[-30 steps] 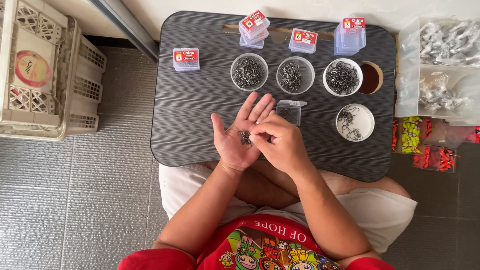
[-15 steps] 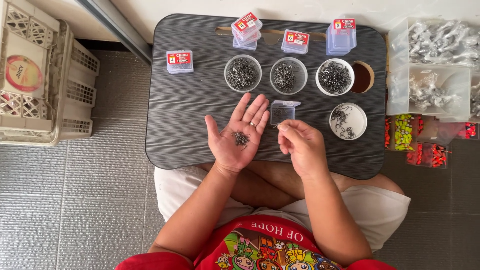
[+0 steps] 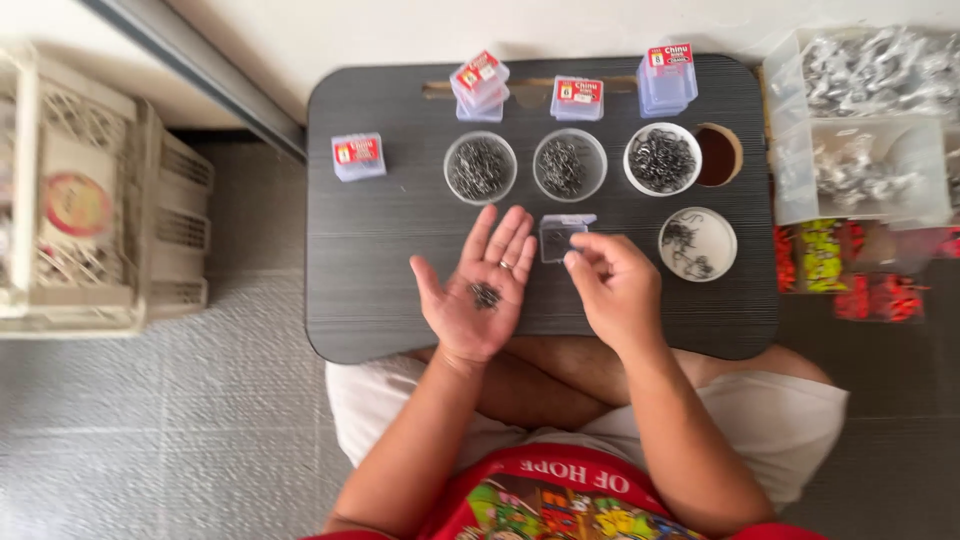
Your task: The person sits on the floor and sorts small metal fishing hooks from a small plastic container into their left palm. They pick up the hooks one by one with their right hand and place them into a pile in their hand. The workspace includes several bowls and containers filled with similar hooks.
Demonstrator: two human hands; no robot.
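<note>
A: Where do the hooks sit against the hands?

B: A small pile of dark hooks (image 3: 486, 295) lies in the middle of the left hand (image 3: 478, 290), which is held flat, palm up, fingers spread and gripping nothing. The right hand (image 3: 615, 285) is just beside it, apart from it, with its fingertips (image 3: 573, 260) pinched together above the near edge of a small clear box (image 3: 563, 236). Whether a hook is caught in that pinch, I cannot tell; it is too small to see.

A: And the box?

B: It stands open on the dark lap table (image 3: 390, 260), between the two hands and slightly beyond them, below the middle bowl.

A: What crowds the far side?

B: Three round bowls of hooks in a row: left bowl (image 3: 480, 167), middle bowl (image 3: 569, 165), right white bowl (image 3: 663, 159). A fourth, a white bowl with few hooks (image 3: 697, 243), sits just right of the right hand. Behind them are stacks of small labelled boxes (image 3: 579, 98), and one labelled box alone (image 3: 357, 157) towards the left.

A: Any open room?

B: The left part of the table, below that lone box, is bare to the near edge. Both hands hang over the near edge, above the person's crossed legs. Off the table, a pale plastic crate (image 3: 95, 190) stands well to the left, and clear trays (image 3: 865, 120) lie close on the right.
</note>
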